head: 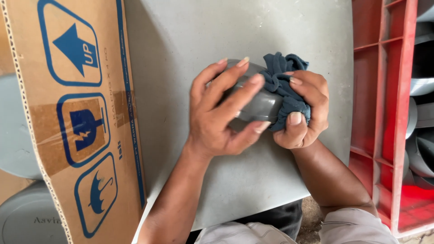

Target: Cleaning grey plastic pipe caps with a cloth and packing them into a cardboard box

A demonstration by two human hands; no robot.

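Observation:
My left hand [221,110] wraps around a smooth grey plastic pipe fitting [261,105], fingers over its top and thumb under it. My right hand [304,110] squeezes a dark blue cloth [282,79] against the right end of the fitting. Both hands hover over a grey flat board [203,31] that lies across my lap. Most of the fitting is hidden by my fingers and the cloth.
A brown cardboard flap [77,113] with blue handling symbols lies at the left, with grey round pieces [25,217] beneath it. A red plastic crate [384,113] at the right holds several grey fittings [422,149].

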